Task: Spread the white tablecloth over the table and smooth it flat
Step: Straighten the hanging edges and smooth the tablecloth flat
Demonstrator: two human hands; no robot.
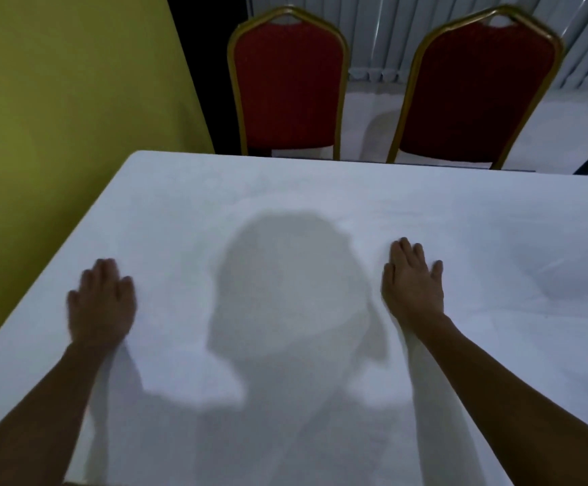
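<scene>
Head view: white tablecloth covers table top, draped past left and far edges. Left hand flat on cloth near left edge, fingers straight, slightly blurred. Right hand flat on cloth right of centre, fingers extended, thumb out. Hands well apart. Faint creases in cloth at right. Two red chairs, gold frames, beyond far edge. Yellow wall at left.
</scene>
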